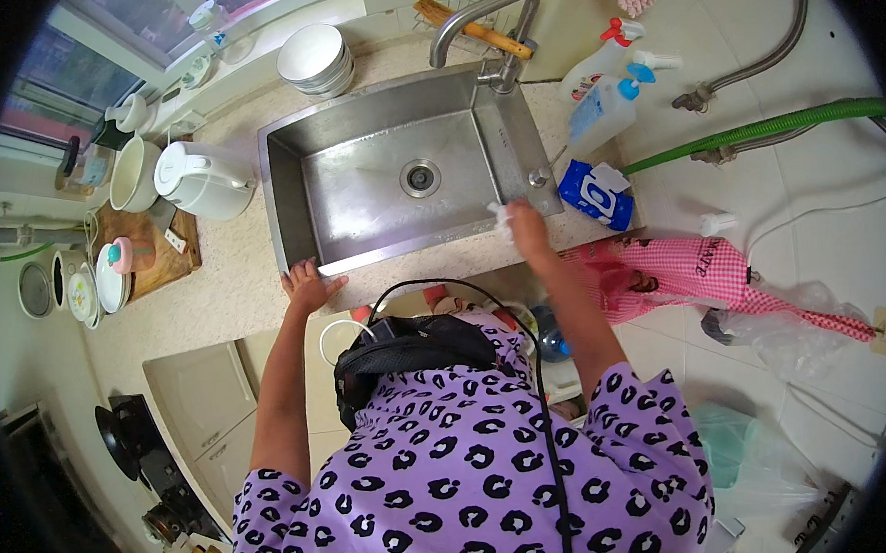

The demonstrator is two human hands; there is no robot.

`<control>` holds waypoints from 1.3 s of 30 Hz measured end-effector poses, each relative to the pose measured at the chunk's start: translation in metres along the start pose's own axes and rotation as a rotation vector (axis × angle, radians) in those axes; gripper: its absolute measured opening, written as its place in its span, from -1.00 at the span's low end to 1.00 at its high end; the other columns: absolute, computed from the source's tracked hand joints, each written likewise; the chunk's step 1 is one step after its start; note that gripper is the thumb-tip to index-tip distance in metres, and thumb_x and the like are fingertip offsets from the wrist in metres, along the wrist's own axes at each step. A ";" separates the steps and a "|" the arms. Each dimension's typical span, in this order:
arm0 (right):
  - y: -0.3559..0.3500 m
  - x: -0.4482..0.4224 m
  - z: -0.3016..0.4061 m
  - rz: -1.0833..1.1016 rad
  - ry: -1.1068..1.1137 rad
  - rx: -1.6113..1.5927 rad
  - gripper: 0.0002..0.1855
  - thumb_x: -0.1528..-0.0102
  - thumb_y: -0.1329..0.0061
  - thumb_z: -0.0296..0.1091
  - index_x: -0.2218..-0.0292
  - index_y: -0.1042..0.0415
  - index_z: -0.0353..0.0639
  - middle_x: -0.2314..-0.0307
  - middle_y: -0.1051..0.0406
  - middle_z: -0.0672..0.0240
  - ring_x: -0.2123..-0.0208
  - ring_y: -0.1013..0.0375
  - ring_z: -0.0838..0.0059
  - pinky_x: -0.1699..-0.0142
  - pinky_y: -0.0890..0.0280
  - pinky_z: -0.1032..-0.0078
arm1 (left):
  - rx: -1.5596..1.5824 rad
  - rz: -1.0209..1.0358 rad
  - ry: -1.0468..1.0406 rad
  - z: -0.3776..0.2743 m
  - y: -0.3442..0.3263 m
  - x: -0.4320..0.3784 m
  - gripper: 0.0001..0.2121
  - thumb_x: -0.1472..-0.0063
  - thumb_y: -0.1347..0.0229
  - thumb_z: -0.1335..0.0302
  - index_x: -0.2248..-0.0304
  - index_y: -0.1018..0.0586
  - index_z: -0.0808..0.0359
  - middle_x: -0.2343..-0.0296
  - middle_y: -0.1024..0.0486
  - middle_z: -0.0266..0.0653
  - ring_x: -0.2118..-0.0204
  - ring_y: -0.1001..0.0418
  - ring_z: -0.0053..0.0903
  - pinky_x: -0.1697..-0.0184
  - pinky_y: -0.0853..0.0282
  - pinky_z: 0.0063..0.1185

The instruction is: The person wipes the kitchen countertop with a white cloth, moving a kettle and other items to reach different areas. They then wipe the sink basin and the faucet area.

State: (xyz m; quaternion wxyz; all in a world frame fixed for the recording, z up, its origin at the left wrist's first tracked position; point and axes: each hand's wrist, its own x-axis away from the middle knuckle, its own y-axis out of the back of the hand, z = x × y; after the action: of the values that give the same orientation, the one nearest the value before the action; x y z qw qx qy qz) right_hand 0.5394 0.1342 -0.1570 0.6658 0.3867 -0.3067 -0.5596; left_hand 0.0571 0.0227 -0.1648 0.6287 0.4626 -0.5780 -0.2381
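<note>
Before me a stainless steel sink (372, 190) is set into a speckled stone countertop (224, 287). My right hand (528, 232) grips a crumpled white wipe (501, 221) at the sink's front right rim. At the front left corner, my left hand (309, 286) rests on the counter edge and touches the rim, fingers apart, holding nothing. A round drain strainer (420, 178) lies in the basin floor, which looks wet in places. To the right of the basin stands a blue pack of wet wipes (596, 195), with one wipe sticking out of its opening.
A curved faucet (494, 24) rises at the back right. Spray bottle (593, 66) and pump bottle (606, 112) stand beside it. Stacked white bowls (315, 58), an electric kettle (202, 177) and a cutting board (166, 254) occupy the left. A pink checked apron (661, 269) hangs at right.
</note>
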 end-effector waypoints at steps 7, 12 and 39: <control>0.009 -0.013 -0.038 -0.040 -0.172 0.031 -0.86 0.00 0.04 -0.50 0.33 -0.42 -0.26 0.41 -0.42 0.00 0.34 -0.48 0.02 0.27 -0.36 0.17 | -0.026 -0.023 -0.015 0.006 -0.004 -0.001 0.07 0.10 0.03 -0.42 -0.20 -0.10 0.28 -0.14 -0.06 0.05 -0.28 0.12 -0.09 -0.25 0.47 0.04; 0.023 -0.014 -0.016 -0.111 -0.034 0.266 -0.88 -0.04 0.16 -0.52 0.33 -0.36 -0.29 0.32 -0.37 -0.02 0.30 -0.44 0.01 0.24 -0.36 0.18 | -0.008 -0.078 -0.047 0.007 -0.008 0.000 0.05 0.11 0.01 -0.41 -0.18 -0.15 0.28 -0.13 -0.08 0.08 -0.26 0.09 -0.05 -0.23 0.41 0.06; -0.014 -0.195 -0.006 -0.249 -0.353 0.268 0.00 -0.04 -0.07 0.09 -0.22 0.06 -0.47 -0.28 0.31 -0.07 -0.32 0.38 -0.05 -0.36 0.37 0.16 | -0.041 -0.070 -0.088 0.013 -0.008 0.012 0.07 0.12 -0.12 -0.31 -0.21 -0.07 0.27 -0.15 -0.04 0.01 -0.26 0.09 -0.12 -0.23 0.34 0.06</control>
State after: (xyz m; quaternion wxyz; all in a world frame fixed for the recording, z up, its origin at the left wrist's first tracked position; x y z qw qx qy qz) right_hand 0.5013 0.3261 -0.1680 0.4708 0.4028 -0.4397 -0.6503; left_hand 0.0491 0.0053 -0.1666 0.6035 0.4586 -0.5834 -0.2917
